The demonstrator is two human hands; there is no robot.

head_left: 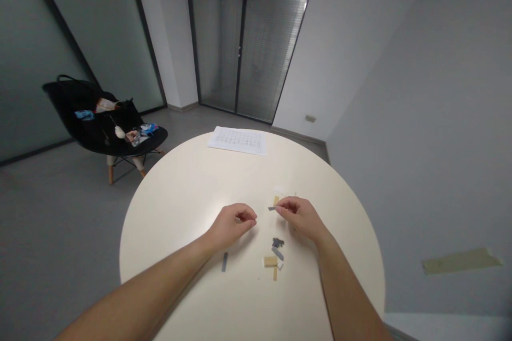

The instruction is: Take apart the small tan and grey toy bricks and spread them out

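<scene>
A small flat gray strip (271, 208) is pinched between the thumb and fingers of a person's right hand (298, 216), just above a round, smooth cream table (172, 192). The left hand (236, 221) hovers near it, thumb and index fingertips close together; whether anything sits between them cannot be told. Just beyond the strip lies a tan piece (276, 200). Nearer the wearer, a dark, jagged-edged clump (278, 243) sits beside a gray slat (277, 253), a tan block (270, 261), a small white bit (280, 265) and a narrow tan strip (275, 274). Another gray bar (224, 262) lies alone by the left forearm. Printed white paper (238, 140) rests flat at the table's far edge. Beyond, a black shell chair (108, 117) on wooden legs holds a dark bag (124, 116).
</scene>
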